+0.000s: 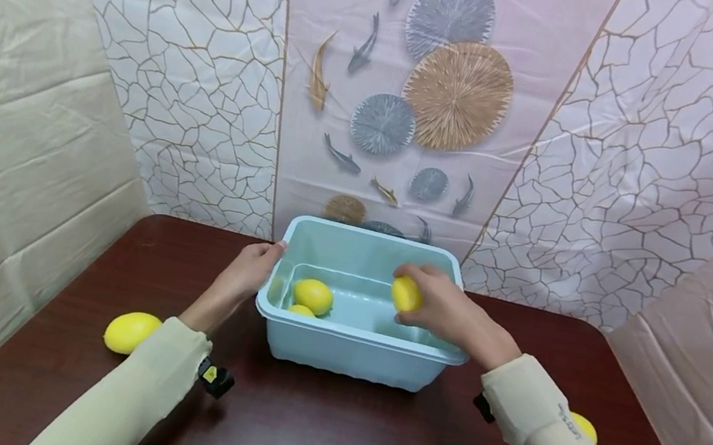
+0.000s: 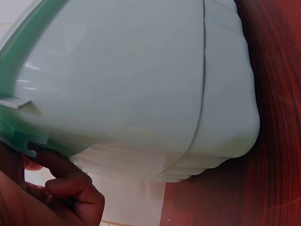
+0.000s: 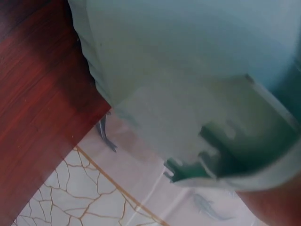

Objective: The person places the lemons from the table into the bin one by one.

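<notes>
A light blue plastic bin [image 1: 351,353] stands on the table near the back wall. My left hand [image 1: 248,269] grips its left rim, thumb on top; in the left wrist view, curled fingers [image 2: 70,188] hook under that rim. Inside the bin's right half, my right hand [image 1: 445,307] holds a yellow lemon [image 1: 406,294] between thumb and fingers. Two more lemons sit in the bin's left corner: one whole lemon [image 1: 312,295] and another lemon [image 1: 301,310] partly hidden by the front rim. In the right wrist view, the bin's wall [image 3: 164,61] hides the held lemon.
On the dark red wooden table [image 1: 304,436], one lemon [image 1: 131,332] lies left of the left forearm. Another lemon [image 1: 584,427] is partly covered by the right sleeve [image 1: 550,424]. A patterned cloth [image 1: 211,70] hangs behind the bin, and pale cloth walls flank both sides.
</notes>
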A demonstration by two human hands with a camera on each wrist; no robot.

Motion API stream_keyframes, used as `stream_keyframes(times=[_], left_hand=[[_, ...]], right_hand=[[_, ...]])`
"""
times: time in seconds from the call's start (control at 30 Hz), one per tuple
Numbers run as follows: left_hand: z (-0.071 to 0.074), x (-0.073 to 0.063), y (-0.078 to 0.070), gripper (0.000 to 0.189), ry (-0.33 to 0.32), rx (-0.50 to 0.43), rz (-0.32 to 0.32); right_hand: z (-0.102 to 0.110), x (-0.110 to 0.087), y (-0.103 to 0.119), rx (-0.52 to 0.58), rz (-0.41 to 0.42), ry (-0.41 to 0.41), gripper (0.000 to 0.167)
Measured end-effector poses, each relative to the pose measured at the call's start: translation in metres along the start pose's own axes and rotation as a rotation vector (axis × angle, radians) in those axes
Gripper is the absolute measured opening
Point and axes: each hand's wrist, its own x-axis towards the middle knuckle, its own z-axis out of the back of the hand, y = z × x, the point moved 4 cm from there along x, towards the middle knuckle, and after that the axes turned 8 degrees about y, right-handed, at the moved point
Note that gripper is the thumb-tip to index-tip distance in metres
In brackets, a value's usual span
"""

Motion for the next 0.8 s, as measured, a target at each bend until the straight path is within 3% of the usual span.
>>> stream_keyframes(times=[0.27, 0.5, 0.8], left_hand=[[0.0, 0.001, 0.0, 0.062, 0.0, -0.002, -0.003], [0.001, 0.001, 0.001, 0.063, -0.002, -0.006, 0.0], [0.0, 0.001, 0.001, 0.062, 0.0, -0.021, 0.001]], right_hand=[[-0.018, 0.015, 0.001, -0.032, 0.023, 0.151, 0.056], [-0.032, 0.025, -0.004, -0.05, -0.022, 0.324, 0.048], [-0.038, 0.031, -0.007, -0.053, -0.09, 0.406, 0.048]])
